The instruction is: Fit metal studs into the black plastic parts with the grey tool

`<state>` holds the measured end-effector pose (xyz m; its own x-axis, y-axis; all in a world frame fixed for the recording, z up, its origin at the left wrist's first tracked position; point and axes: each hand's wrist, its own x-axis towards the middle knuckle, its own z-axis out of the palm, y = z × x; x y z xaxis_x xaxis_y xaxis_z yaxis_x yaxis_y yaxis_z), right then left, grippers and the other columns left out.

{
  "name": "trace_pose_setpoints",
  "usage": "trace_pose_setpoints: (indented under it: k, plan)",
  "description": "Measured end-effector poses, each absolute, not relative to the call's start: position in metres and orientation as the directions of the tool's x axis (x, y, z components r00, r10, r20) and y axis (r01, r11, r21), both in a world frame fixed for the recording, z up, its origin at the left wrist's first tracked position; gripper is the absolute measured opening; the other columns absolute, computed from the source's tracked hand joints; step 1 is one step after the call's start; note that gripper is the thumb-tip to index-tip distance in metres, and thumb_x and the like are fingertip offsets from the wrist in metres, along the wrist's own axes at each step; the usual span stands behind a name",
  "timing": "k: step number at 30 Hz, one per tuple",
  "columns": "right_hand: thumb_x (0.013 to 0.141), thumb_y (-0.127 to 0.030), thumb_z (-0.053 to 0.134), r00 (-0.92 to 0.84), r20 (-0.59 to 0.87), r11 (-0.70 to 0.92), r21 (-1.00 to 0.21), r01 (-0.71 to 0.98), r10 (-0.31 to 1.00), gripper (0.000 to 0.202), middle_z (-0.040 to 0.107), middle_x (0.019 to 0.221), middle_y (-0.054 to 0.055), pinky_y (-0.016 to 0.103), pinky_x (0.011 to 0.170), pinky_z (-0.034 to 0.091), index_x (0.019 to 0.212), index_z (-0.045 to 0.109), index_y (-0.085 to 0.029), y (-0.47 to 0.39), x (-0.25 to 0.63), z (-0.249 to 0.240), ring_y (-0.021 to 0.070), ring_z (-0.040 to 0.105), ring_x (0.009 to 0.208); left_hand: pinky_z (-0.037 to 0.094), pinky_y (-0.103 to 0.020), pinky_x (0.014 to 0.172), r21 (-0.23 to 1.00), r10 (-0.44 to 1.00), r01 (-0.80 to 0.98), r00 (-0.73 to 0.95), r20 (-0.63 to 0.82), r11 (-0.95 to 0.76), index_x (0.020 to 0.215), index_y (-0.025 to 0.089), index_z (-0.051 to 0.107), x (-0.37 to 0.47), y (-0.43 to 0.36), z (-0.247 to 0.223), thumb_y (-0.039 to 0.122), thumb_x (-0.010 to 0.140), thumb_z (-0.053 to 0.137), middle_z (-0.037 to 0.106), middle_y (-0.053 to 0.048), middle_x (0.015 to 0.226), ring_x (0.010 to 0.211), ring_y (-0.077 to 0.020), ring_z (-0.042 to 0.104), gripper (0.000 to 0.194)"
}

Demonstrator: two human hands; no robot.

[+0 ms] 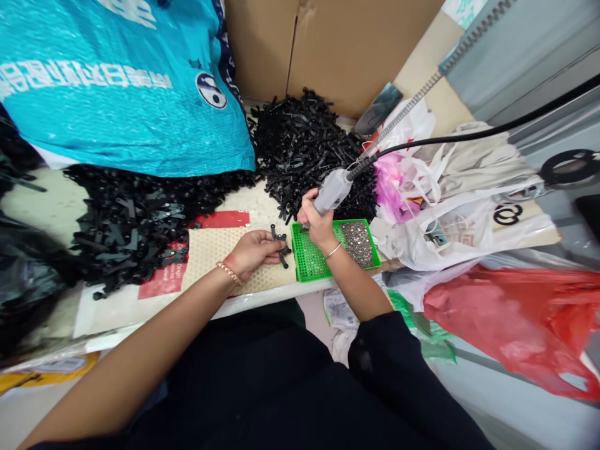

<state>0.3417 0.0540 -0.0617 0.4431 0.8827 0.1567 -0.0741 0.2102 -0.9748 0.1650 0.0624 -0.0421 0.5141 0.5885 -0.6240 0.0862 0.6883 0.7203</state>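
Near the middle of the table, my left hand (255, 253) pinches a small black plastic part (284, 259) over a cream honeycomb-patterned mat (210, 256). My right hand (319, 222) is wrapped round a grey electric screwdriver (334, 189), its lower end held over the left part of a green tray (296, 253). The screwdriver's tip is hidden behind my hand. Small screws stand in rows in the tray's perforated left part, and a heap of loose metal pieces (360, 244) fills its right part.
Black plastic parts lie heaped behind the tray (309, 144) and at the left (126, 231). A blue sack (126, 100) rests over the left heap. The screwdriver's black cable (450, 137) runs to the upper right. Plastic bags (469, 231) crowd the right side.
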Motion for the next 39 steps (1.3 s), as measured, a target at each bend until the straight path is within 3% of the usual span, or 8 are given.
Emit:
trace_pose_setpoints:
  k: [5,11,14,20,39]
  plan:
    - [0.079,-0.048,0.071,0.441,0.199,0.253,-0.965,-0.068,0.875,0.035,0.040,0.051,-0.014,0.022,0.046,0.037,0.096,0.052,-0.024,0.054,0.341,-0.060,0.0061,0.038,0.042,0.059,-0.021,0.059,0.729,0.593,0.082,0.524,-0.612,0.680,0.072,0.012,0.061,0.165,0.063,-0.045,0.009,0.077,0.080,0.072,-0.004,0.068,0.057,-0.0105,0.067,0.020]
    - [0.081,-0.047,0.067,0.552,0.196,0.335,-0.928,-0.164,0.810,0.032,0.032,0.048,-0.015,0.022,0.047,0.035,0.098,0.048,-0.027,0.039,0.329,-0.012,0.0069,0.031,0.040,0.060,-0.024,0.061,0.735,0.594,0.079,0.535,-0.601,0.673,0.075,0.012,0.063,0.165,0.064,-0.049,0.012,0.075,0.083,0.073,-0.006,0.072,0.058,-0.0117,0.068,0.020]
    - [0.082,-0.050,0.065,0.513,0.165,0.314,-0.924,-0.218,0.842,0.032,0.029,0.046,-0.015,0.023,0.045,0.034,0.096,0.046,-0.028,0.024,0.312,0.005,0.0078,0.029,0.039,0.060,-0.024,0.061,0.741,0.598,0.079,0.538,-0.595,0.666,0.075,0.013,0.063,0.165,0.064,-0.050,0.014,0.073,0.085,0.073,-0.005,0.072,0.058,-0.0117,0.067,0.022]
    - [0.081,-0.046,0.070,0.374,0.172,0.297,-0.904,-0.308,0.911,0.033,0.035,0.044,-0.016,0.024,0.047,0.038,0.097,0.047,-0.027,0.010,0.285,-0.006,0.0071,0.031,0.038,0.059,-0.024,0.059,0.751,0.606,0.078,0.540,-0.584,0.655,0.072,0.014,0.060,0.165,0.063,-0.048,0.017,0.071,0.086,0.071,-0.003,0.066,0.056,-0.0122,0.066,0.027]
    - [0.078,-0.053,0.068,0.430,0.119,0.245,-0.936,-0.253,0.895,0.038,0.032,0.045,-0.016,0.025,0.047,0.036,0.095,0.046,-0.028,0.013,0.288,-0.012,0.0080,0.031,0.039,0.058,-0.024,0.058,0.759,0.619,0.079,0.528,-0.581,0.646,0.072,0.014,0.061,0.166,0.061,-0.046,0.018,0.068,0.088,0.070,-0.003,0.065,0.056,-0.0126,0.066,0.028]
